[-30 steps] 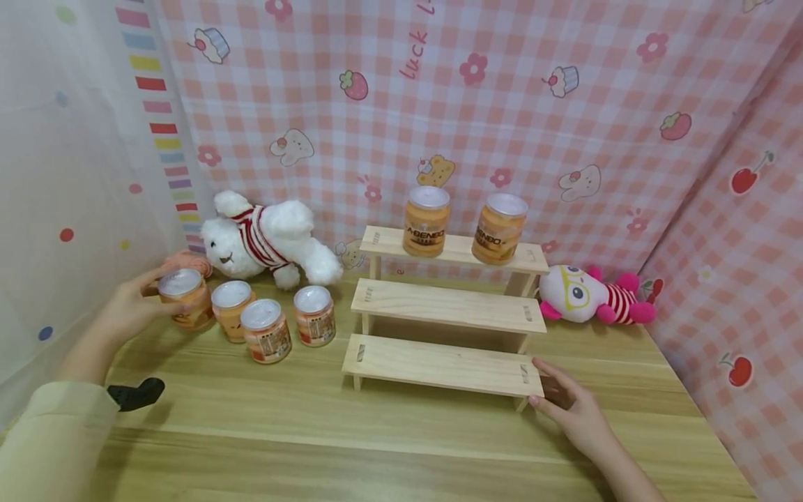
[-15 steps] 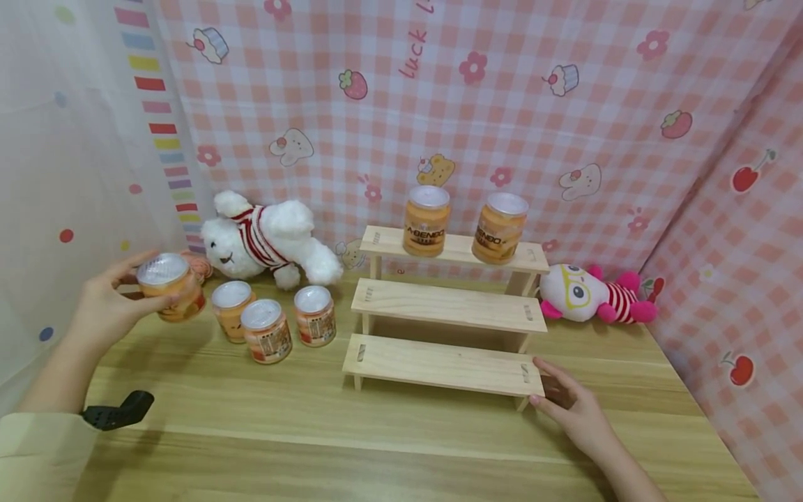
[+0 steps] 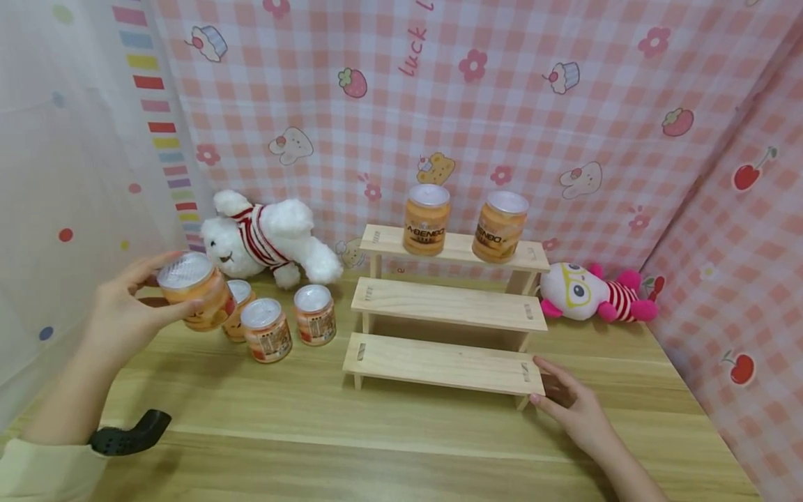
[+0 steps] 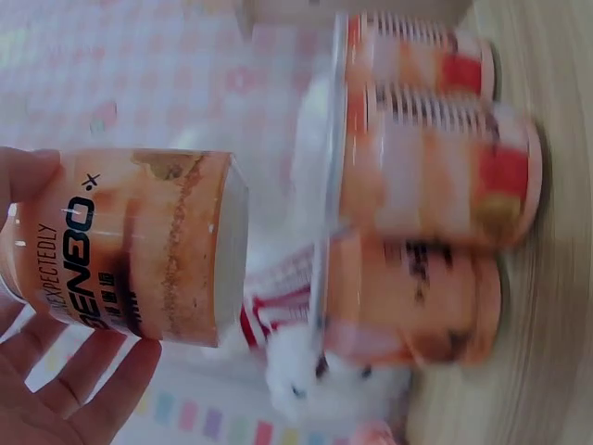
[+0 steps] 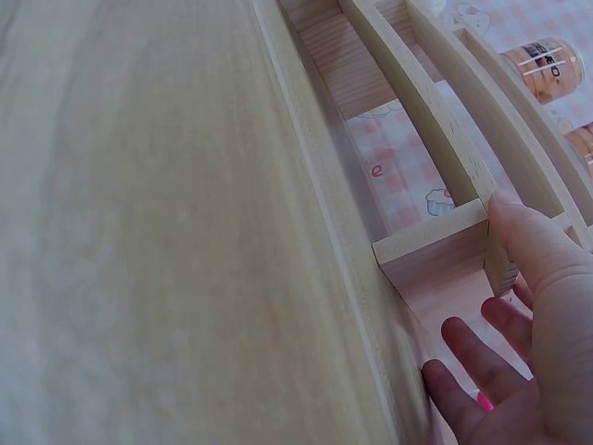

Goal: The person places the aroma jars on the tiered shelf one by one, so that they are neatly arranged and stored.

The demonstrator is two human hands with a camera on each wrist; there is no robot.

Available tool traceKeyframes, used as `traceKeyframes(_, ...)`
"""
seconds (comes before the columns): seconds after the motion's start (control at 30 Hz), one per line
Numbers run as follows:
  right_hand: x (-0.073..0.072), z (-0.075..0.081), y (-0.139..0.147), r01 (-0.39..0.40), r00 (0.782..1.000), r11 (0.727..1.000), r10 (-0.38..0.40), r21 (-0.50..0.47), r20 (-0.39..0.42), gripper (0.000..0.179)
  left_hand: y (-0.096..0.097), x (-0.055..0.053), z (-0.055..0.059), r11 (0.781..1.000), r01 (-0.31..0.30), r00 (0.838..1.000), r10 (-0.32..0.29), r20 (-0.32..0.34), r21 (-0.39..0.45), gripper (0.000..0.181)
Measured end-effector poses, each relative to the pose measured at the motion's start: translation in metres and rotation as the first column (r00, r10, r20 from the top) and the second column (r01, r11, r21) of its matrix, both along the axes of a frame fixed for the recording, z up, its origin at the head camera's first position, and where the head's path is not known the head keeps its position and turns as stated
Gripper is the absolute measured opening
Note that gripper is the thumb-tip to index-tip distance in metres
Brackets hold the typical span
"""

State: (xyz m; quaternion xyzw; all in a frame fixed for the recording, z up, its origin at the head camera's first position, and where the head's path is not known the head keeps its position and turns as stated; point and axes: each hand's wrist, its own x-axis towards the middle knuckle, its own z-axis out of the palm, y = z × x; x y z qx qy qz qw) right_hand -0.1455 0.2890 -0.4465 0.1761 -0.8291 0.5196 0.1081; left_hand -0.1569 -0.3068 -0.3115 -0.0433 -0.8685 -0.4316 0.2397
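Note:
In the head view my left hand [image 3: 125, 317] grips an orange can [image 3: 202, 296] with a silvery lid, thumb in front. The can is lifted off the table and a little tilted; dark lettering shows on its side in the left wrist view. Right of it stand several like cans, including a can [image 3: 266, 331] at the front and a can [image 3: 316, 317] beside it. My right hand [image 3: 580, 415] pinches the right end of the lowest board of a three-step wooden rack [image 3: 445, 364], thumb on the board's edge in the right wrist view.
On the rack's top step stand two cans, a left can [image 3: 426, 222] and a right can [image 3: 500, 229]. A white plush dog [image 3: 266, 237] lies behind the loose cans. A pink plush toy [image 3: 592, 296] lies right of the rack. Patterned curtains [image 3: 351, 139] close off the table's back.
My left hand has lifted the can off the table, drawn it left, then carried it right, partly in front of another can. My right hand has stayed on the rack.

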Motion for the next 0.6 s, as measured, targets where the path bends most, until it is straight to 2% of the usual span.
traceKeyframes(0.17,0.000,0.000,0.000,0.000,1.000,1.000,0.000,-0.001,0.002,0.055,0.026,0.007,0.003,0.998,0.062,0.993,-0.061,-0.101,0.005,0.069)
traceKeyframes(0.27,0.000,0.000,0.000,0.000,1.000,1.000,0.000,-0.004,-0.002,0.055,0.043,0.012,0.006,0.995,0.099,0.986,-0.094,-0.139,0.029,0.069)
traceKeyframes(0.43,0.000,0.001,0.000,0.008,1.000,1.000,-0.008,0.005,0.003,0.055,0.071,0.019,0.011,0.988,0.150,0.978,-0.143,-0.150,0.034,0.068)
traceKeyframes(0.6,0.000,0.001,-0.001,0.012,1.000,1.000,-0.012,0.014,0.005,0.055,0.096,0.022,0.013,0.973,0.228,0.967,-0.221,-0.124,0.047,0.068)
